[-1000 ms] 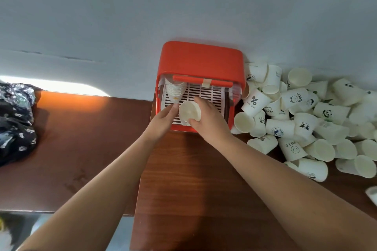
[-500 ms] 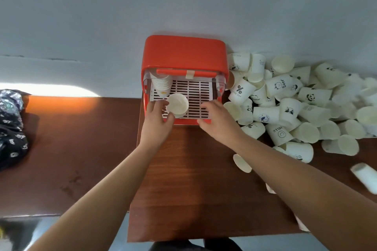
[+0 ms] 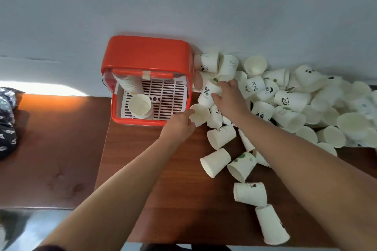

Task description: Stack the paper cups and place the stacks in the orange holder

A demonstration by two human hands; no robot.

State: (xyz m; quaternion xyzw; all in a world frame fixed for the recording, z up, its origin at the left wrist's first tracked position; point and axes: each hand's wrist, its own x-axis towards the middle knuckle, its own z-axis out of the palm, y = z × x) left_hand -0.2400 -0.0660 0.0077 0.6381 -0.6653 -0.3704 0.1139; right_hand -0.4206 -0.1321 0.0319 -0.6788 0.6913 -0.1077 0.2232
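Paper cups (image 3: 289, 100): lying heaped on table (image 3: 163, 179) beside orange holder (image 3: 148, 55). Likely feeling light, thin-walled, crushing easily; gripping gently at rim. Left hand (image 3: 178, 126) fingers pinching plain cup (image 3: 201, 114); right hand (image 3: 228, 96) closing around percent-marked cup (image 3: 209, 94).

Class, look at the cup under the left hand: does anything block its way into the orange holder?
Nothing visible does. The left hand touches a plain cup just right of the holder, whose front is open. Inside, two stacks fill the left side; the grille on the right is bare.
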